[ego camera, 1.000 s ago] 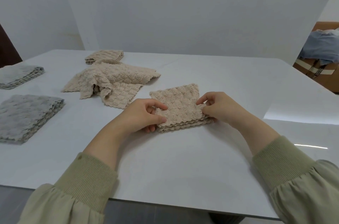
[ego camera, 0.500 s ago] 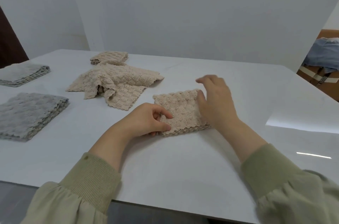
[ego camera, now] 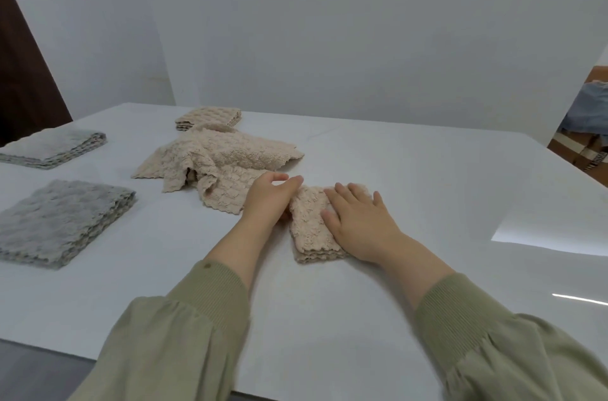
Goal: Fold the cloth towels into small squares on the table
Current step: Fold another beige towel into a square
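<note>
**Remote feed, folding station.** A beige towel (ego camera: 314, 229), folded to a small thick square, lay on the counter (ego camera: 411, 318) just in front of the person, near its middle. The right hand (ego camera: 360, 224) pressed flat on the towel's right half, its fingers (ego camera: 353, 198) straight and spread, gripping nothing. The left hand (ego camera: 268, 201) stood on edge against the towel's left side, fingers loosely extended toward the far left corner. I saw no pinch there and read that hand as open. I judged this towel as good as done, with only the flattening and setting aside to come.

Just beyond the left hand sprawled a heap (ego camera: 223, 164) of unfolded beige towels, rumpled and overlapping; I could not tell how many it held. That heap looked to me like the work left. Behind it, touching or nearly so, sat a finished beige square (ego camera: 207, 117). At the counter's left, well apart from the heap, lay the near grey stack (ego camera: 62, 219) and the far grey stack (ego camera: 56, 147), both folded in layers and seemingly done. By my reckoning the job stood past halfway. At the far right, off the counter, a box (ego camera: 575, 147) with blue cloth showed.
</note>
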A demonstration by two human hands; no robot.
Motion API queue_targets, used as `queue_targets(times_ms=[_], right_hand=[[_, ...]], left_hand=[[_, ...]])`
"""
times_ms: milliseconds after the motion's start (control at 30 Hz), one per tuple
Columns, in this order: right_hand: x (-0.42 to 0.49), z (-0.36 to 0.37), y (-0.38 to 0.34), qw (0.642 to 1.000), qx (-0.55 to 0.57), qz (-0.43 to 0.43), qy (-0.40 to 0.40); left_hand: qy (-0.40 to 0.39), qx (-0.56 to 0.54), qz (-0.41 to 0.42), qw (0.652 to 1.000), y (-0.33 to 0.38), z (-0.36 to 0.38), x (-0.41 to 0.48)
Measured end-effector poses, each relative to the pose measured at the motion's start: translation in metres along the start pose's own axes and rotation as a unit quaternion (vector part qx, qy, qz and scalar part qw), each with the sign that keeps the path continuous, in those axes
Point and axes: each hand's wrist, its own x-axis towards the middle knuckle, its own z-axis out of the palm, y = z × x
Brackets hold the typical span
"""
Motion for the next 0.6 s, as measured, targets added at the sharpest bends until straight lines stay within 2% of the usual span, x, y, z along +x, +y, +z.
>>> queue_targets(times_ms=[133,233,300,400,467,533,600], right_hand=[[-0.001,0.0,0.0,1.0,0.002,0.01,-0.004],[-0.002,0.0,0.001,0.999,0.015,0.042,-0.016],[-0.003,0.0,0.001,0.998,0.031,0.046,-0.015],[-0.006,-0.005,0.002,0.994,0.076,0.03,0.068],[-0.007,-0.009,0.003,0.99,0.075,0.028,0.118],[-0.007,-0.008,0.006,0.996,0.05,0.024,0.065],[-0.005,-0.005,0.012,0.998,0.047,0.041,-0.022]], left_hand=[[0.041,0.038,-0.01,0.998,0.0,0.004,0.008],[0.075,0.239,0.032,0.968,0.001,0.009,0.001],[0.089,0.359,0.102,0.923,0.002,0.012,-0.008],[0.094,0.37,0.299,0.875,0.004,0.008,-0.017],[0.034,0.37,0.35,0.86,0.005,0.002,-0.02],[-0.086,0.445,0.288,0.844,-0.001,-0.001,-0.022],[-0.186,0.524,0.194,0.808,-0.01,-0.002,-0.022]])
